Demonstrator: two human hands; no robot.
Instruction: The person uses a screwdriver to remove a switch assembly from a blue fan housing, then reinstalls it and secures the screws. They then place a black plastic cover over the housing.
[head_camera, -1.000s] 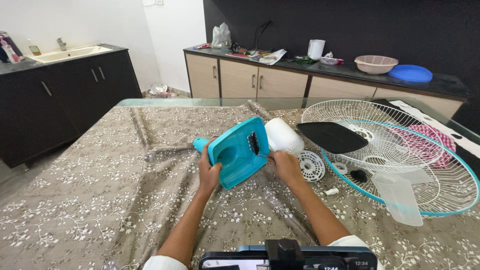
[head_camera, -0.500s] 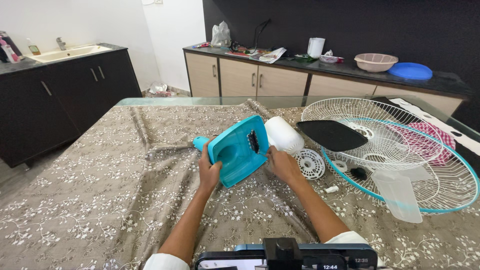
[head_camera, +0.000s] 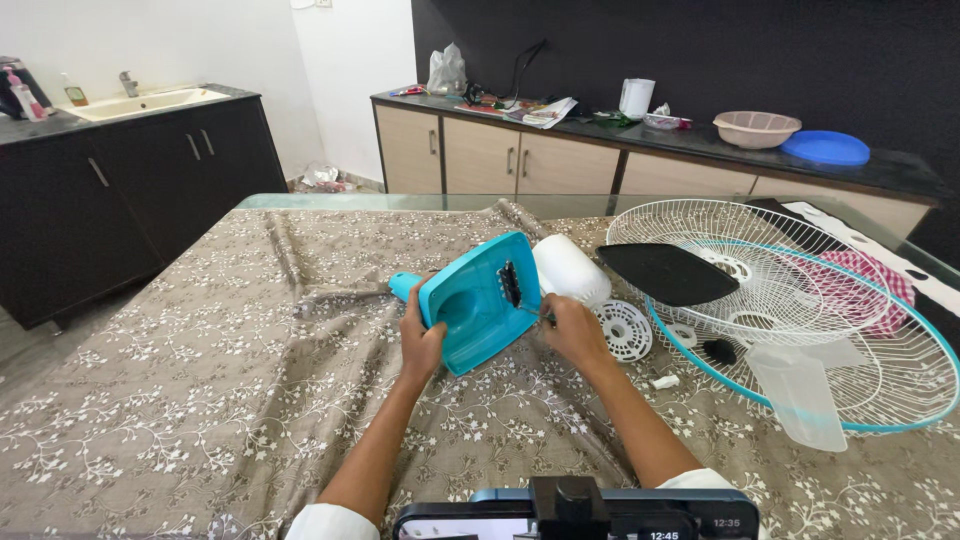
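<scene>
- Both hands meet at the teal fan base (head_camera: 478, 300), tilted on the tablecloth (head_camera: 200, 350).
- Left hand (head_camera: 420, 340) grips its lower edge.
- Right hand (head_camera: 575, 330) pinches perhaps a thin tool against it.

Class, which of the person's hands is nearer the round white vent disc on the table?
Right. The right hand lies just left of the disc; the left hand grips the teal housing farther away.

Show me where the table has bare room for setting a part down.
Bare cloth spreads left of the left hand to the table edge, and in front between the forearms. Right of the right hand it is crowded: white motor, round cap, fan grilles.
</scene>
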